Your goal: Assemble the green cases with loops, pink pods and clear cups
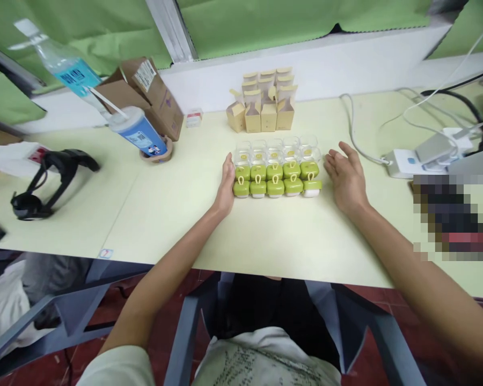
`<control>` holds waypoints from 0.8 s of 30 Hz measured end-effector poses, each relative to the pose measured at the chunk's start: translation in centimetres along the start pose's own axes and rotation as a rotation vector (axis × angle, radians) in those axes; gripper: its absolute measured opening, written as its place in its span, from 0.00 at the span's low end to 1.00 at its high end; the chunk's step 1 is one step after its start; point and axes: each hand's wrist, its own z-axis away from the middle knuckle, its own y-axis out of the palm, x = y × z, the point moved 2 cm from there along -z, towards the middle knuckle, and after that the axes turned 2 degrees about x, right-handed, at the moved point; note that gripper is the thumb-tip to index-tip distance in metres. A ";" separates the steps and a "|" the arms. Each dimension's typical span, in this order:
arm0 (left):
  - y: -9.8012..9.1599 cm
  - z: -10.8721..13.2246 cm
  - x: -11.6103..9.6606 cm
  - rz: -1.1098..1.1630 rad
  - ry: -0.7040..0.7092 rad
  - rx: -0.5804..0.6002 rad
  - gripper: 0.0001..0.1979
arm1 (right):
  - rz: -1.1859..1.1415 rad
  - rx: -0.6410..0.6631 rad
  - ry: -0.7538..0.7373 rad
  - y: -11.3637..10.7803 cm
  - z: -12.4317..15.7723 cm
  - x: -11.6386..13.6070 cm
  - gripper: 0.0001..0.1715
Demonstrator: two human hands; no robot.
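Note:
Two rows of small green-lidded cases with pale loops on top sit on the table. Right behind them stand clear plastic cases with small yellow labels, lined up in rows. My left hand is upright on its edge along the left end of the rows, fingers stretched out, at or very near the cases. At the right end, my right hand has its fingers spread, palm towards the rows, with a small gap to the cases. Neither hand holds anything.
Several open small cardboard boxes stand by the wall. To the left are a blue cup with a straw, a brown carton, a bottle and a black headset. Power strips and cables lie at right.

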 end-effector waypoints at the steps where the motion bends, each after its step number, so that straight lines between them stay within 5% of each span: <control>1: 0.0 0.0 0.0 0.001 -0.006 -0.001 0.49 | -0.010 -0.012 0.002 0.1 0.0 -0.1 0.38; 9: 0.7 0.1 -0.1 0.107 0.007 -0.012 0.56 | 0.043 -0.016 -0.051 1.1 0.8 1.0 0.40; 24: 0.4 -0.2 0.5 0.116 0.000 0.023 0.50 | 0.218 0.045 -0.186 0.9 1.0 0.8 0.34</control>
